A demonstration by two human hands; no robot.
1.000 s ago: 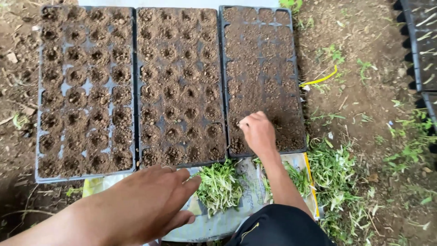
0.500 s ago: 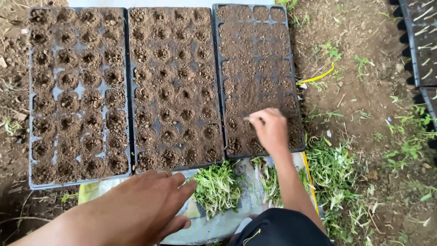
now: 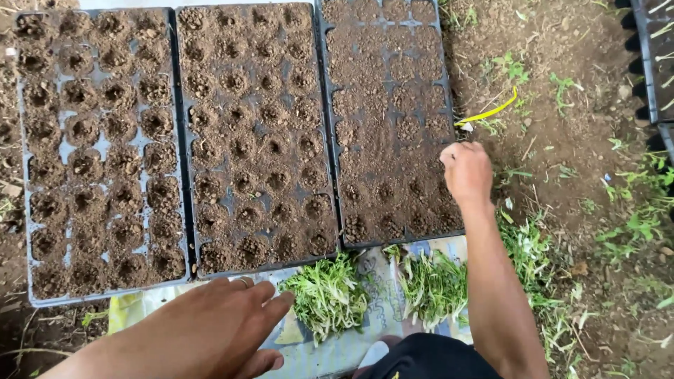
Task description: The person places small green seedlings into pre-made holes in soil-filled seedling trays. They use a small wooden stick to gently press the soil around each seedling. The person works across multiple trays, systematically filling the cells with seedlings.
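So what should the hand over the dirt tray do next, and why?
Probably press the next hole a little further up. The right hand is curled over the right black plastic seedling tray, whose near rows are already dimpled while the rows above look flat. The left hand rests open beside the green seedling bunches.

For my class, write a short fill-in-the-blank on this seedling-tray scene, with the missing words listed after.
1. ___ black seedling trays filled with soil lie side by side.
2. The right hand is over the ___ tray.
3. The left hand lies flat, with a ___ on one finger.
4. Bundles of green seedlings lie on a sheet ___ the trays.

Missing words: three; rightmost; ring; below
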